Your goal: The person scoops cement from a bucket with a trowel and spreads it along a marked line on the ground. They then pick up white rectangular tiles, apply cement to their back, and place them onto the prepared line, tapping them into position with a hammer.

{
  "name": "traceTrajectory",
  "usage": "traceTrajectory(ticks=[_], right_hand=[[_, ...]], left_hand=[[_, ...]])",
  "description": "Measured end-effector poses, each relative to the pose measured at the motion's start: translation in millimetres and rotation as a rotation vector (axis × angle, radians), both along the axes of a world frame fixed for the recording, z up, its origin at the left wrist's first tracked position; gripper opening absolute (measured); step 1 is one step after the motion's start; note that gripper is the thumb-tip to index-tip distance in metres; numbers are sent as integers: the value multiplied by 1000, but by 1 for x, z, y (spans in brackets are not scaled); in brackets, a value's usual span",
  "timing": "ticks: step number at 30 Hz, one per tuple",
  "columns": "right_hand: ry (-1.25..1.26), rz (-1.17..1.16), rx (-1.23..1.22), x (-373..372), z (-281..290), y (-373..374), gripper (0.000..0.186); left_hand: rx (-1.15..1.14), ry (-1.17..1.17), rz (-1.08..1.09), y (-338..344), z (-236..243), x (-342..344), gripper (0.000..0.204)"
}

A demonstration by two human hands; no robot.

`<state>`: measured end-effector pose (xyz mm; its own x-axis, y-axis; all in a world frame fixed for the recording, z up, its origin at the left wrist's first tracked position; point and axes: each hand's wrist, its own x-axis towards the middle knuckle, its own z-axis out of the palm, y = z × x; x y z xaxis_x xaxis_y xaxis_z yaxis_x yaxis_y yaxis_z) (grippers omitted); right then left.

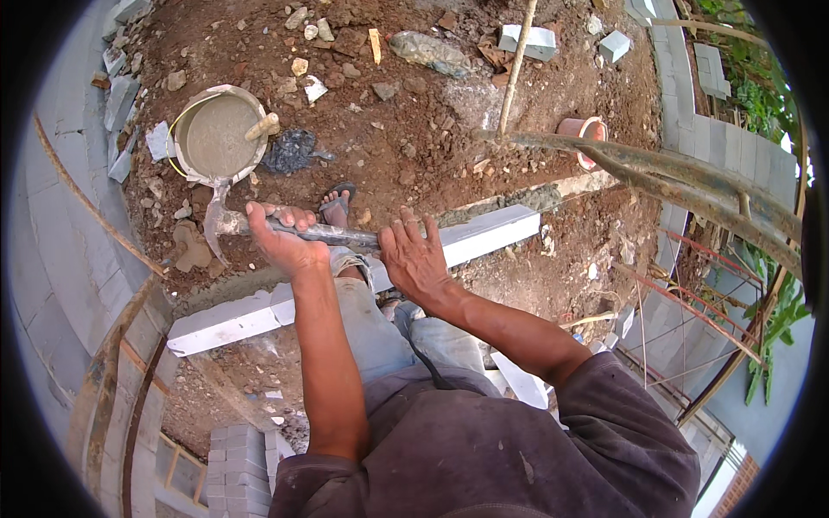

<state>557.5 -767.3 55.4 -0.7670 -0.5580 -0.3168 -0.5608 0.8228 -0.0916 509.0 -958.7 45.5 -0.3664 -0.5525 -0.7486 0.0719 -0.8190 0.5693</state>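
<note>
- Currently, the head view shows me the left hand (pixel 292 248) holding the hammer (pixel 341 234) near its head; the right hand (pixel 419 261) covers the handle's end, its closure unclear.
- I'd keep the claw (pixel 214 244) clear of the pale blocks (pixel 492 238) nearby.

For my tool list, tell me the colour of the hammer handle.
The hammer handle is dark grey, nearly black; it shows in the head view.
</note>
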Motion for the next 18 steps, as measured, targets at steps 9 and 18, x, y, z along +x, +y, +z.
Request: traceTrajectory(ticks=[9,18], right_hand=[[-834,-1281,-123,320,78,294,83],[-1260,-2469,-1168,698,-10,283,77]], left_hand=[[-246,241,-154,54,97,42,29],[-371,480,-652,191,190,176,27]])
